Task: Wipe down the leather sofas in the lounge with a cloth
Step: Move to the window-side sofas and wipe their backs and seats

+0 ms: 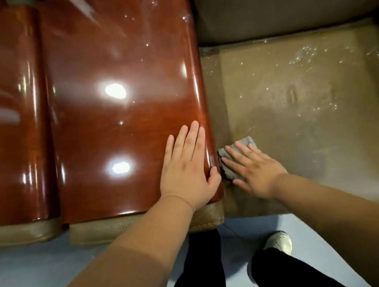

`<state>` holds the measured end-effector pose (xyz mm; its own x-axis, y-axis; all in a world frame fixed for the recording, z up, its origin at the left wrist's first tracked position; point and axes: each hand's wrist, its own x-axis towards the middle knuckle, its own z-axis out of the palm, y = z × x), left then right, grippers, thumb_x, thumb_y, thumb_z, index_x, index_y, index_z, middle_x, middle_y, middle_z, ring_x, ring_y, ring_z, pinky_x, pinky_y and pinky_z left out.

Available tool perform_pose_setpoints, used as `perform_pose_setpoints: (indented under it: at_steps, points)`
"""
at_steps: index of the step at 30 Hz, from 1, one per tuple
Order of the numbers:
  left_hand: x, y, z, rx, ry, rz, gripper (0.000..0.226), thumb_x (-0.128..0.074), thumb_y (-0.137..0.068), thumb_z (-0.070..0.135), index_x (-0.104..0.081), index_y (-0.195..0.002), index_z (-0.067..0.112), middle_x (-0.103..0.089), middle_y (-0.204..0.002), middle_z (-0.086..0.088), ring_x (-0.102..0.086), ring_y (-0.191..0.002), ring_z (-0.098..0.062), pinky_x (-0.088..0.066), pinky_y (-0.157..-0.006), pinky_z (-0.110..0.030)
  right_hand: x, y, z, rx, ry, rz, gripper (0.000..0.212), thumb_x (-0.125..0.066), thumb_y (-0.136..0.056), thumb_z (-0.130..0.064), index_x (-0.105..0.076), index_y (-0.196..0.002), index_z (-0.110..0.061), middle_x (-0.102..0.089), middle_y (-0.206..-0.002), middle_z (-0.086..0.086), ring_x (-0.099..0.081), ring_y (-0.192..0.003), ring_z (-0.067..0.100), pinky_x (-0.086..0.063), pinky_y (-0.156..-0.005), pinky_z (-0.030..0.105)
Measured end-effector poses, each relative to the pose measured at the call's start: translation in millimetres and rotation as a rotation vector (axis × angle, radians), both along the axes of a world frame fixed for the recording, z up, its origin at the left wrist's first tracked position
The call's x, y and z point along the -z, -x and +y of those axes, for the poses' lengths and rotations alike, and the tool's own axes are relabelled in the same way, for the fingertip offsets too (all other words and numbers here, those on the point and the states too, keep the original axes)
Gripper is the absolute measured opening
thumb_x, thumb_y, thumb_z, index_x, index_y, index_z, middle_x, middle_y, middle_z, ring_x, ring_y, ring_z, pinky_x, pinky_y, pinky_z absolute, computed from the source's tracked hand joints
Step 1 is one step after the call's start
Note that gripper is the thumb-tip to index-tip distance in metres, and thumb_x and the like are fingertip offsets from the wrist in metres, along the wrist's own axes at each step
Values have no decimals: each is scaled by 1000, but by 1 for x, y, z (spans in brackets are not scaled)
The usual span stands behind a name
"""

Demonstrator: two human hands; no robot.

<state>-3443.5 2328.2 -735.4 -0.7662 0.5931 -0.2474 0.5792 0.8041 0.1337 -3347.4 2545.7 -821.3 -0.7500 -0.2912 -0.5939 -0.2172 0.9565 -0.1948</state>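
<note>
The right hand (254, 169) lies flat with straight, spread fingers pressing a small grey cloth (237, 150) onto the sofa seat (292, 107), at the seat's left edge just beside the armrest; the left hand (188, 165) rests open and flat on the glossy reddish-brown wooden armrest top (120, 103), thumb over its right edge; the seat is tan, grained leather, glistening with wet streaks and droplets; no writing or brand can be read; a second wooden armrest (11, 113) sits further left; below, dark trousers (203, 265), a pale shoe (278, 241) and bluish floor (26, 277).
</note>
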Motion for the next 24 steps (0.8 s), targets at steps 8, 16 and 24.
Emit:
perform_pose_setpoints:
  at_steps: [8, 16, 24]
  points:
    - [-9, 31, 25, -109, -142, 48, 79, -44, -90, 49, -33, -161, 17, -39, -158, -7, -30, -148, -26, -13, -129, -49, 11, 122, 25, 678, -134, 99, 71, -6, -105, -58, -1, -168, -24, 12, -175, 9, 14, -160, 37, 7, -129, 50]
    - [5, 138, 89, -114, -80, 155, 84, -48, -98, 50, -16, -168, 15, -11, -176, -10, -7, -162, -29, -1, -130, -43, 32, 111, 51, -74, 71, 185, 66, -10, -103, -56, -13, -166, -35, 0, -175, -2, 5, -162, 25, 14, -126, 41]
    - [5, 132, 87, -218, -63, 143, 82, -47, -95, 50, -24, -167, 18, -13, -177, -5, -9, -163, -24, -3, -132, -42, 31, 133, 41, 298, 24, 194, 72, -3, -101, -61, -10, -167, -34, -3, -176, 0, 6, -161, 33, 15, -125, 49]
